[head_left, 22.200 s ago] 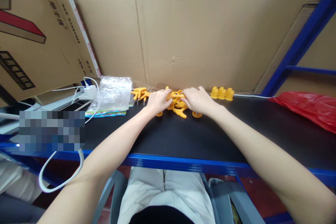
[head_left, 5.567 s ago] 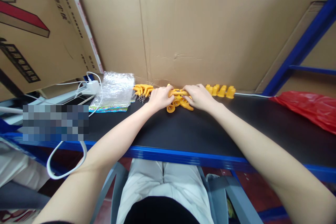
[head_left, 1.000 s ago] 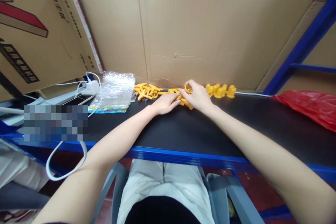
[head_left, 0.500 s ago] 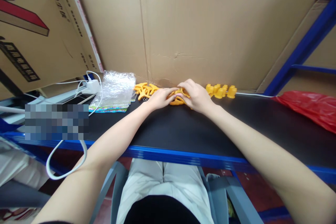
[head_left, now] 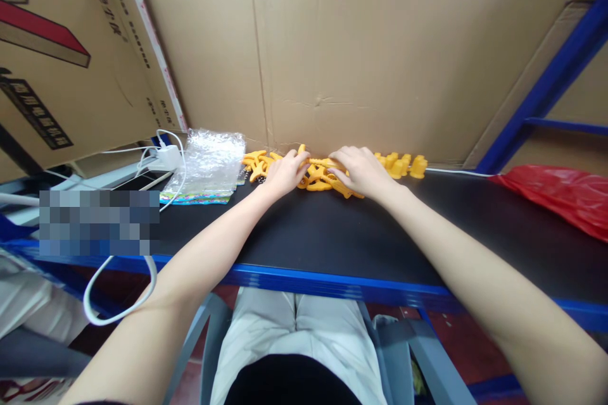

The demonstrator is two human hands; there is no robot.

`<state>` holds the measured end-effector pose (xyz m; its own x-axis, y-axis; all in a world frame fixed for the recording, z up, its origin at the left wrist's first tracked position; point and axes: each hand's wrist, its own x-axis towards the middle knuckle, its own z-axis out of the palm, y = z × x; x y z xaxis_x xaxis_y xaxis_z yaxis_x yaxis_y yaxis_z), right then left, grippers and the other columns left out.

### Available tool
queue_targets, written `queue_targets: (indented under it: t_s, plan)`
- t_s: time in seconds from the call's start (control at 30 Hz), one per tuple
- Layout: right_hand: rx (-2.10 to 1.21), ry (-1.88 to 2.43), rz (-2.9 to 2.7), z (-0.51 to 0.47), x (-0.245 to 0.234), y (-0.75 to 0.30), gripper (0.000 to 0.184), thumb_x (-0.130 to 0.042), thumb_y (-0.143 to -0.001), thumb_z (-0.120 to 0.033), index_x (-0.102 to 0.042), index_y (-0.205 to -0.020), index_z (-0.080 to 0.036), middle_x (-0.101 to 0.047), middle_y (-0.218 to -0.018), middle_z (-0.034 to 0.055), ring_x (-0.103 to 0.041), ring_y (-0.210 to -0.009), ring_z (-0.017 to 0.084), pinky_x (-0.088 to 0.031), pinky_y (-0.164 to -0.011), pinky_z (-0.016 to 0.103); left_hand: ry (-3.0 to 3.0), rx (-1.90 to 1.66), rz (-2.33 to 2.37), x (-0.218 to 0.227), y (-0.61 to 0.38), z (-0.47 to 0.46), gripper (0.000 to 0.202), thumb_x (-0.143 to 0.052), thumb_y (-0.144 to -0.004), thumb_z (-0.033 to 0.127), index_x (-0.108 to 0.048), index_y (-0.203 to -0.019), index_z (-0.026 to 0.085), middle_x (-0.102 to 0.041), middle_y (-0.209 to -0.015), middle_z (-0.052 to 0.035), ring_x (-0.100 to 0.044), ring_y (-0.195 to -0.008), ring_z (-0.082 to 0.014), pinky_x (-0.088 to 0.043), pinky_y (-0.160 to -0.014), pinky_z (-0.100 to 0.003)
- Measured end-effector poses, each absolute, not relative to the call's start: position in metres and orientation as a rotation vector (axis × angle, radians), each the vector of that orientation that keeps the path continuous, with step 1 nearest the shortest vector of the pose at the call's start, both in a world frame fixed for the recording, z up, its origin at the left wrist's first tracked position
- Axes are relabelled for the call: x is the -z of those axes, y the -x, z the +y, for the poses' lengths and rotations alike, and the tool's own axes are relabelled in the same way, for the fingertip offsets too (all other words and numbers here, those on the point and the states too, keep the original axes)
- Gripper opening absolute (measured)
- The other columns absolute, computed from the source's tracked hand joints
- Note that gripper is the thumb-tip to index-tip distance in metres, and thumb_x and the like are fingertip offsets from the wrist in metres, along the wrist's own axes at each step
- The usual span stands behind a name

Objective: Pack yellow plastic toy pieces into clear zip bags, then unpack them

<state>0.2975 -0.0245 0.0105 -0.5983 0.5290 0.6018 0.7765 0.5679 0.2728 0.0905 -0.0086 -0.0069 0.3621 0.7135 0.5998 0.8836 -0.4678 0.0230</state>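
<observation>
My left hand (head_left: 286,173) and my right hand (head_left: 361,171) are close together over the back of the black table. Both hands are closed on a yellow plastic piece (head_left: 325,162) stretched between them, one tip of it sticking up by my left fingers. Below it lie more yellow branched plastic parts (head_left: 319,186), some partly covered by my right hand. Left of my left hand is a small heap of yellow branched parts (head_left: 257,164) with dark bits beside it. Beyond my right hand stand several yellow cup-shaped parts (head_left: 418,167).
Clear plastic bags (head_left: 209,158) are stacked at the left, near a white charger (head_left: 170,157) with looping cables. A red plastic bag (head_left: 553,196) lies at the right. The cardboard wall (head_left: 361,63) closes off the back, and a blue rail (head_left: 332,283) runs along the front edge.
My hands have moved slightly apart, and the yellow piece now spans between them. More of the yellow parts underneath shows.
</observation>
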Motion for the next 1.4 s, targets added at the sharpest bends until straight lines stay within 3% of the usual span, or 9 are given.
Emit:
queue_targets:
  t_s: [0.27, 0.53, 0.67, 0.93, 1.1, 1.3, 1.4]
  plan:
    - [0.702, 1.384, -2.482, -0.02, 0.001, -0.299, 0.038, -0.04, -0.091, -0.032, -0.051, -0.121, -0.013, -0.062, -0.107, 0.0138, -0.054, -0.097, 0.026, -0.032, -0.074, 0.034, 2.405, 0.766, -1.384, 0.008, -0.094, -0.009, 0.031, -0.052, -0.081, 0.035, -0.055, -0.11, 0.023, -0.065, -0.1, -0.0066, -0.062, -0.088, -0.023, -0.044, -0.07, -0.03]
    - [0.743, 1.407, -2.513, -0.024, -0.001, -0.295, 0.027, -0.043, -0.09, -0.031, -0.058, -0.099, -0.011, -0.061, -0.101, 0.0146, -0.052, -0.094, 0.026, -0.029, -0.071, 0.033, 2.434, 0.698, -1.394, 0.01, -0.096, -0.007, 0.035, -0.055, -0.077, 0.028, -0.051, -0.111, 0.023, -0.064, -0.103, -0.0074, -0.062, -0.088, -0.0237, -0.044, -0.071, -0.032]
    - [0.783, 1.382, -2.499, -0.023, -0.001, -0.295, 0.023, -0.045, -0.088, -0.028, -0.057, -0.098, -0.011, -0.061, -0.098, 0.014, -0.052, -0.092, 0.025, -0.028, -0.071, 0.033, 2.432, 0.753, -1.362, 0.01, -0.096, -0.008, 0.034, -0.056, -0.075, 0.028, -0.053, -0.108, 0.023, -0.064, -0.102, -0.007, -0.061, -0.088, -0.0229, -0.044, -0.071, -0.031]
    - [0.876, 1.302, -2.435, -0.025, -0.005, -0.294, 0.014, -0.044, -0.086, -0.019, -0.053, -0.093, -0.012, -0.06, -0.09, 0.0116, -0.052, -0.086, 0.024, -0.026, -0.071, 0.033, 2.426, 0.934, -1.458, 0.011, -0.096, -0.005, 0.031, -0.059, -0.07, 0.033, -0.058, -0.099, 0.022, -0.063, -0.073, -0.0019, -0.059, -0.069, -0.019, -0.04, -0.061, -0.028]
    - [0.886, 1.268, -2.366, -0.029, -0.01, -0.293, 0.022, -0.036, -0.082, -0.007, -0.052, -0.096, -0.013, -0.061, -0.087, 0.0123, -0.051, -0.083, 0.024, -0.026, -0.071, 0.032, 2.54, 1.051, -1.603, 0.009, -0.099, -0.005, 0.026, -0.059, -0.068, 0.034, -0.061, -0.089, 0.019, -0.061, -0.068, -0.001, -0.055, -0.063, -0.0155, -0.038, -0.056, -0.025]
    - [0.784, 1.252, -2.434, -0.023, -0.002, -0.297, 0.029, -0.038, -0.089, -0.031, -0.053, -0.106, -0.012, -0.064, -0.097, 0.0146, -0.054, -0.089, 0.026, -0.028, -0.076, 0.034, 2.385, 0.92, -1.543, 0.009, -0.095, -0.006, 0.031, -0.059, -0.07, 0.035, -0.06, -0.098, 0.022, -0.064, -0.072, -0.0018, -0.059, -0.068, -0.0188, -0.039, -0.06, -0.027]
    - [0.72, 1.26, -2.5, -0.019, 0.002, -0.297, 0.033, -0.034, -0.091, -0.035, -0.053, -0.108, -0.013, -0.064, -0.101, 0.0139, -0.055, -0.091, 0.025, -0.028, -0.077, 0.034, 2.349, 0.815, -1.519, 0.008, -0.093, -0.007, 0.032, -0.058, -0.071, 0.035, -0.058, -0.101, 0.023, -0.065, -0.074, -0.0023, -0.061, -0.071, -0.0204, -0.04, -0.062, -0.027]
